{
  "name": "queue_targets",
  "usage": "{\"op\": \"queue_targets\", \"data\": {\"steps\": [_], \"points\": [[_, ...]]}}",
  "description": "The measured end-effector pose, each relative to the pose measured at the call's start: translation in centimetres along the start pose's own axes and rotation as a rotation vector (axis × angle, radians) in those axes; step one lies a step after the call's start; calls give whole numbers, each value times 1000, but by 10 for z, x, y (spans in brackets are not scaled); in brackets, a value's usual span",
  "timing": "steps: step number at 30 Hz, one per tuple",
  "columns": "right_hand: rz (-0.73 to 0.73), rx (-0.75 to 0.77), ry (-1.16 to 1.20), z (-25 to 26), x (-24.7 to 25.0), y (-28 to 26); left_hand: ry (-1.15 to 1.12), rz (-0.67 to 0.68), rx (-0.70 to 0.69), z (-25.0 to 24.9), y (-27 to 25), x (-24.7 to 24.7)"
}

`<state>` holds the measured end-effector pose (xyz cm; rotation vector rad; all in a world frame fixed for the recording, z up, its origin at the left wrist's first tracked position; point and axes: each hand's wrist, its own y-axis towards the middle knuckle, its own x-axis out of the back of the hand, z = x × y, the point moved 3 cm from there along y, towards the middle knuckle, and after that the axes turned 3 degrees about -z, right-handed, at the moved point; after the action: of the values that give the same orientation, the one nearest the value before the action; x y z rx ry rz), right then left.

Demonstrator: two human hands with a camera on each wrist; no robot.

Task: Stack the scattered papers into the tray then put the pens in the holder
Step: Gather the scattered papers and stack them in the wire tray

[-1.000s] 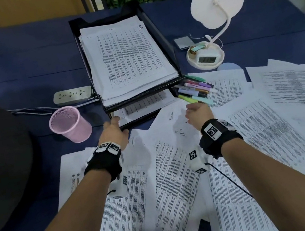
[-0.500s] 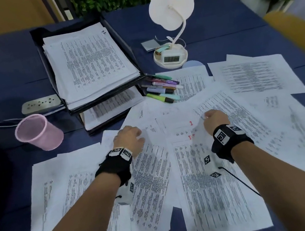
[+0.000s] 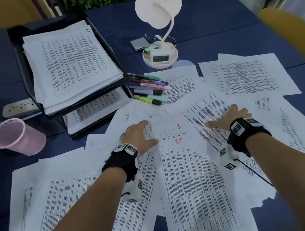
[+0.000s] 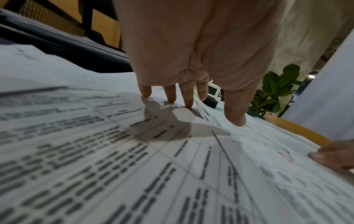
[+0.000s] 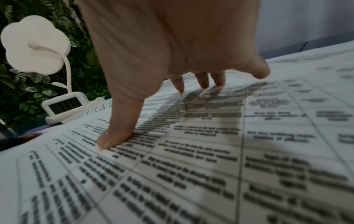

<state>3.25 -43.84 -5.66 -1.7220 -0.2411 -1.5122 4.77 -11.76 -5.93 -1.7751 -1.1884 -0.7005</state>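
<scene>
**Paper stacking part done; pens untouched**

At the left edge, the pink mesh holder point(image 3: 18, 137) stands empty as far as can be seen. Just beside it sits the black two-tier tray point(image 3: 25, 80), its upper tier carrying a thick stack of printed sheets and its lower tier a thinner one — that portion of the job is judged complete.

In front of the tray, the scattered papers point(image 3: 189, 180) cover the blue table point(image 3: 212, 23) in overlapping layers. The left hand point(image 3: 139, 136) rests spread on a sheet, fingertips pressing down, nothing gripped. The right hand point(image 3: 228, 120) lies likewise on a neighbouring sheet — fingers splayed, thumb tip down, no paper pinched. Judgement: a fresh batch is being gathered.

The pens point(image 3: 149, 91) lie in a loose cluster at the tray's near right corner, partly over a sheet, well apart from the holder. A white desk lamp point(image 3: 158, 12) stands behind them.

Outstanding: most loose sheets, then all pens.
</scene>
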Motion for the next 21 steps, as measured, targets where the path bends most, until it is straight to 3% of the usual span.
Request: {"op": "queue_targets", "data": {"steps": [5, 8, 13, 17, 21], "points": [[7, 44, -41, -1, 2, 6, -576, -76, 104, -12, 5, -1], [-8, 44, -27, 0, 1, 4, -716, -71, 192, -13, 8, -6], [-49, 35, 26, 0, 1, 2, -772, -4, 43, -26, 6, -9], [-62, 37, 154, 2, 1, 2, -968, -82, -54, -43, 4, 12], [-144, 131, 392, 12, 5, -2, -1134, -205, -103, -46, 3, 41]]}}
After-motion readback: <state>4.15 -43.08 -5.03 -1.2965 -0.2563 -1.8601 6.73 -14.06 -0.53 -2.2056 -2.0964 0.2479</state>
